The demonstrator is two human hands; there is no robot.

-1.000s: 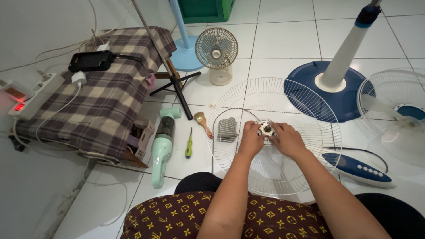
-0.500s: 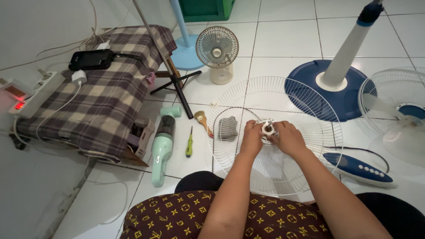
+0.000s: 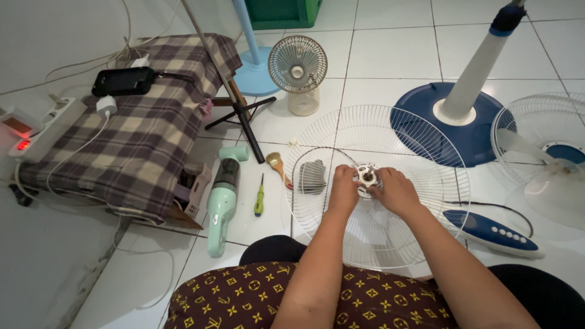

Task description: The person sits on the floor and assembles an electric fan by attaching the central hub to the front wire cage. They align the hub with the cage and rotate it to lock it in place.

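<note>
We are seated on the tiled floor with a white wire fan guard (image 3: 378,183) lying flat before our knees. Both hands meet at its centre on a small pale metal hub (image 3: 367,176), probably the motor housing. Left hand (image 3: 343,190) is curled closed around the hub's left side; right hand (image 3: 396,190) is curled closed on its right side, fingertips pinching the rim. The hub sits over the guard's centre; whether it rests on the wires, we cannot tell.

Note on handling: in our judgement the hub should be kept level and centred over the guard, one hand steadying while the other turns, so that nothing binds or slips through the wires.

Within reach at left: green-handled screwdriver (image 3: 259,196), small paintbrush (image 3: 278,166), mint handheld vacuum (image 3: 223,195). A dark grille-like part (image 3: 312,176) lies on the guard. The blue control panel (image 3: 490,229) lies to the right.
</note>
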